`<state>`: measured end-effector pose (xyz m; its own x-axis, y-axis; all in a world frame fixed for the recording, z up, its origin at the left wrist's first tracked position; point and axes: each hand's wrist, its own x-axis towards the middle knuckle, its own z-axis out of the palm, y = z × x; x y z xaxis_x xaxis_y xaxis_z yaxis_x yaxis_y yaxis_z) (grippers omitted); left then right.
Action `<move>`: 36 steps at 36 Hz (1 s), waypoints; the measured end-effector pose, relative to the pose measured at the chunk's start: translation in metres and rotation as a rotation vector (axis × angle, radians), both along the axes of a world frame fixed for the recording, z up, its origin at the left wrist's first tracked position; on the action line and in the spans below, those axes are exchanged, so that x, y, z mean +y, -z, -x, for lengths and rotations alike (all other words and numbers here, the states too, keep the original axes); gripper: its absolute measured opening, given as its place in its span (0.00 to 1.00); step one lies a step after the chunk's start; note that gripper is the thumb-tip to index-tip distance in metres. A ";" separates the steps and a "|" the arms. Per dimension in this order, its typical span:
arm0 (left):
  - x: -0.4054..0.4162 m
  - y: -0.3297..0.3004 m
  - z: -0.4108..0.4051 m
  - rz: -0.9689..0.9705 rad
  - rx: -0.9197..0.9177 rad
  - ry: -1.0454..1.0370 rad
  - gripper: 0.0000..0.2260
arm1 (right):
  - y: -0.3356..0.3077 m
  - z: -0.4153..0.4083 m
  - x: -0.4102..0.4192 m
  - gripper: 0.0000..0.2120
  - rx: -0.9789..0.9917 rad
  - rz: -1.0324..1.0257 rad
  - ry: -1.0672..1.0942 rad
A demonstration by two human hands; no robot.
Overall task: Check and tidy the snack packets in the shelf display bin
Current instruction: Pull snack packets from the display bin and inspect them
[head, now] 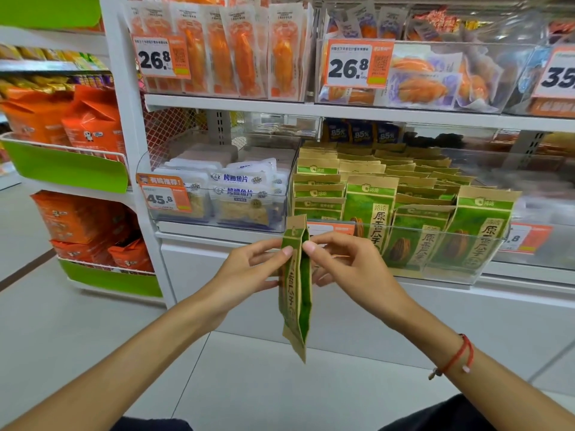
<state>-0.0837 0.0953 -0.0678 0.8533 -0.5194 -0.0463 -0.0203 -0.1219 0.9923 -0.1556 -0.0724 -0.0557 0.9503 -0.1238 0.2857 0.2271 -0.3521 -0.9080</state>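
A green and kraft-brown snack packet (296, 284) hangs edge-on in front of the shelf, held between both hands. My left hand (249, 269) pinches its left side near the top, and my right hand (345, 262) pinches the right side at the same height. Behind them a clear display bin (466, 275) holds several rows of the same green packets (404, 206) standing upright, with the front row leaning against the bin's front wall.
To the left, a second clear bin (214, 222) holds white fish-snack packs behind a 45.8 price tag (163, 194). The shelf above carries orange packets. An end rack (71, 169) with orange bags stands at far left. Grey tiled floor lies below.
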 end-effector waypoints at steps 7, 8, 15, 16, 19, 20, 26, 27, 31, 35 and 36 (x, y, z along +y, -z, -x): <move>-0.003 0.000 0.000 -0.017 0.056 -0.040 0.21 | 0.000 0.000 0.000 0.08 -0.090 0.102 0.040; -0.004 -0.001 0.000 -0.020 0.055 -0.033 0.22 | 0.000 0.000 0.000 0.08 -0.104 0.117 0.047; -0.003 -0.002 0.002 -0.051 0.036 0.019 0.34 | -0.001 0.002 -0.001 0.08 -0.126 0.155 0.060; -0.004 -0.003 0.002 -0.058 0.033 0.019 0.35 | 0.000 0.002 0.000 0.08 -0.125 0.164 0.054; -0.005 -0.005 0.005 -0.102 0.010 -0.012 0.36 | 0.002 0.002 0.003 0.08 -0.119 0.185 0.028; -0.005 -0.005 0.005 -0.116 0.005 -0.019 0.36 | 0.002 0.002 0.004 0.08 -0.114 0.192 0.022; -0.002 -0.010 0.003 -0.154 -0.005 -0.009 0.33 | 0.000 0.000 0.004 0.08 -0.088 0.080 -0.009; -0.001 -0.011 0.003 -0.150 -0.006 -0.003 0.31 | 0.000 0.000 0.004 0.08 -0.084 0.061 -0.012; 0.001 -0.014 0.003 -0.133 0.015 0.071 0.26 | -0.002 0.000 0.006 0.08 -0.068 0.000 -0.020; 0.002 -0.016 0.003 -0.097 0.085 0.121 0.21 | -0.003 0.000 0.008 0.08 -0.054 -0.045 -0.016; 0.002 -0.016 0.003 -0.090 0.099 0.131 0.21 | -0.004 0.000 0.009 0.08 -0.055 -0.048 -0.014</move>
<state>-0.0862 0.0973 -0.0522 0.7673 -0.6160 -0.1783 0.0555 -0.2132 0.9754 -0.1558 -0.0637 -0.0522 0.9351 -0.1256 0.3314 0.2814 -0.3054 -0.9097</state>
